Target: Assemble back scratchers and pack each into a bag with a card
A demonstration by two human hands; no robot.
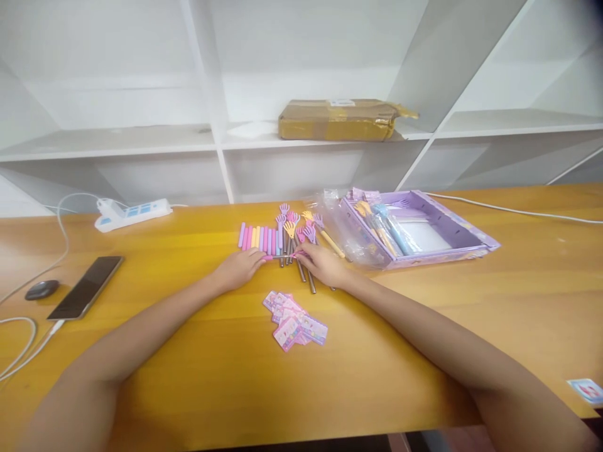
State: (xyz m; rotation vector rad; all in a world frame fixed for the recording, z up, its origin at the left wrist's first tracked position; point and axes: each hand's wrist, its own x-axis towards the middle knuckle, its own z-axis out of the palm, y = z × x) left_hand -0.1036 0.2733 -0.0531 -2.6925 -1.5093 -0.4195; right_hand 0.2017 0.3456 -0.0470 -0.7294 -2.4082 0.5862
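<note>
Between my two hands a back scratcher [282,256] is held level, with a pink handle at its left end and a bare metal rod in the middle. My left hand [242,267] is closed on the pink handle. My right hand [318,260] pinches the other end, where a bit of pink shows. Just beyond my fingers lies a row of coloured handle tubes [257,238] in pink, yellow and purple. Beside it, several hand-shaped scratcher heads on metal rods [300,270] lie in a loose bunch. A pile of pink cards [292,320] is nearer to me.
A purple tray [461,242] with bagged back scratchers [396,229] stands at right, clear plastic bags [346,229] against it. At left are a power strip [134,215], a phone [85,287], a black mouse-like object [42,289] and cables. A taped carton [336,119] sits on the shelf.
</note>
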